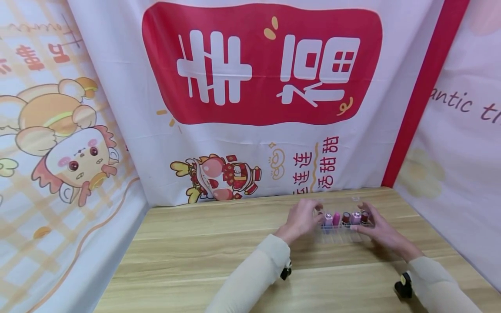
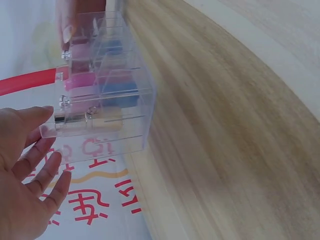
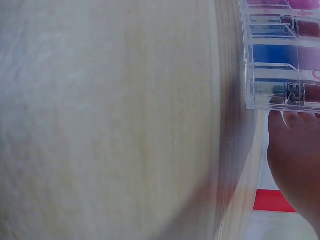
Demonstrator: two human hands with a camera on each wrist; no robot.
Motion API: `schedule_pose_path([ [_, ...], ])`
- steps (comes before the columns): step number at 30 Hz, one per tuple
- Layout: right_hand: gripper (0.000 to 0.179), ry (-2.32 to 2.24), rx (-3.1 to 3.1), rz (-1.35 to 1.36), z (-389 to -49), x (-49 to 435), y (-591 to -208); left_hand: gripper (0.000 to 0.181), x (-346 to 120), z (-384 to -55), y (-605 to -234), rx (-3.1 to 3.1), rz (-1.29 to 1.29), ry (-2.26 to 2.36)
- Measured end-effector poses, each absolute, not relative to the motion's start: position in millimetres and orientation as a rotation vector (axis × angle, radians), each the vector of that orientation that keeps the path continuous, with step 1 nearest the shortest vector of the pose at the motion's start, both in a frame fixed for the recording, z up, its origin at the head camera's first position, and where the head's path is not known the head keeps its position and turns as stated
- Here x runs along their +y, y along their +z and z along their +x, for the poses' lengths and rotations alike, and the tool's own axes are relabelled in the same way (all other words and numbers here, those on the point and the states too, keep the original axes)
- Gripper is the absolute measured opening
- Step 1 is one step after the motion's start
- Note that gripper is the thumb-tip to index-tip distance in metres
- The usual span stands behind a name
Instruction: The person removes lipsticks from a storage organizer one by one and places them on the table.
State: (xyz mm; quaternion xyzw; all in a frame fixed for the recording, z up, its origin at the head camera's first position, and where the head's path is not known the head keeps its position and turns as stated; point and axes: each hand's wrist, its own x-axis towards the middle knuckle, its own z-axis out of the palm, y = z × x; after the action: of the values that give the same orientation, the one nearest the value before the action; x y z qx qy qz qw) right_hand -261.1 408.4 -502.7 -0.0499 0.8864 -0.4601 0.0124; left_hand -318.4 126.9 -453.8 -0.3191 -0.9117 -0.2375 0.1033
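Observation:
A clear plastic lipstick organizer is at the back right of the table, lipsticks upright in its slots. In the head view my left hand holds its left end. The left wrist view shows the left thumb and index finger at the upper corner, beside a silver-and-beige tube, the other fingers spread. My right hand grips the right end, thumb in front and fingers behind. In the right wrist view its fingertips lie against the end wall, beside a dark red lipstick. A magenta lipstick stands mid-row.
The wood-grain table stretches left and forward of the organizer. Behind it hangs a white printed cloth with a red panel. More printed cloths, one on the left and one on the right, border the table.

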Motion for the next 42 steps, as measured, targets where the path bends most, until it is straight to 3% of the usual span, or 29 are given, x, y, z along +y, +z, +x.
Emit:
schedule_pose_path([
  [14, 0.106, -1.413, 2.772, -0.149, -260.5, 409.6, -503.6, 0.026, 128.3, -317.4, -446.8, -2.593, -1.025, -0.940],
  [42, 0.103, -1.427, 2.787, -0.217, -262.9, 414.3, -505.8, 0.015, 116.2, -315.2, -420.2, -2.483, -1.072, -1.246],
])
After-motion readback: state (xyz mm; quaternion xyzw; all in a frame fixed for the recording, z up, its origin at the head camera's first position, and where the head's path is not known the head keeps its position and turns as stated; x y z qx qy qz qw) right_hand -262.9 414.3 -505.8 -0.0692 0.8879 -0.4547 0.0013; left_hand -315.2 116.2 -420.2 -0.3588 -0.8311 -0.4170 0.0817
